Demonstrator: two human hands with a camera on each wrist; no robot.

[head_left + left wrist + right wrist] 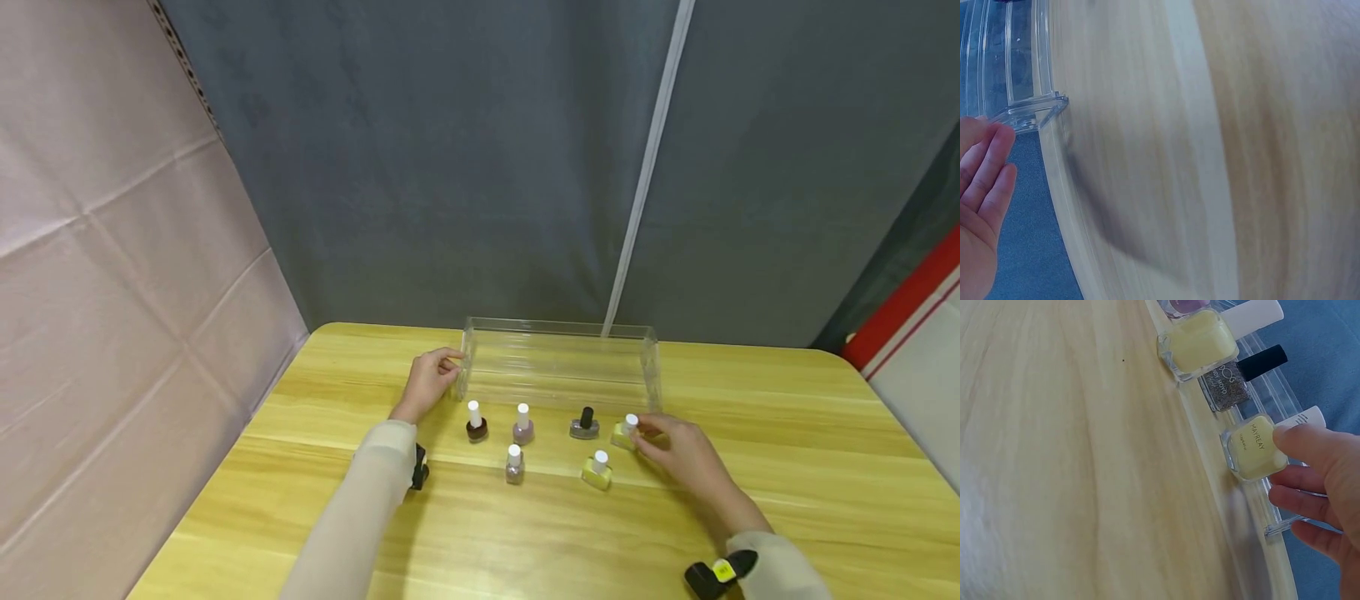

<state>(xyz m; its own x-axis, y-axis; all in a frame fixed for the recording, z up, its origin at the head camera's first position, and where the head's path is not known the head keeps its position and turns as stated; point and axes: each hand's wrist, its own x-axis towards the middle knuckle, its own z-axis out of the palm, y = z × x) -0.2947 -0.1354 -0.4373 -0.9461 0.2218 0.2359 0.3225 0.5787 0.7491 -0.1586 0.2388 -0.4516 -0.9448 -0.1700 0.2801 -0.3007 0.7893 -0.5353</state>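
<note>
My right hand pinches the white cap of a yellow nail polish bottle between thumb and fingers. That bottle stands upright at the right end of the bottles, by the front of a clear plastic rack. My left hand touches the rack's left end with its fingertips, the fingers fairly straight in the left wrist view. Nearest the right hand are a second yellow bottle and a glittery grey bottle with a black cap. Part of the held cap is hidden behind the thumb.
Left of these stand a dark bottle, a lilac bottle and a pale glittery bottle, all white-capped. The wooden table ends behind the rack, close to a dark grey curtain.
</note>
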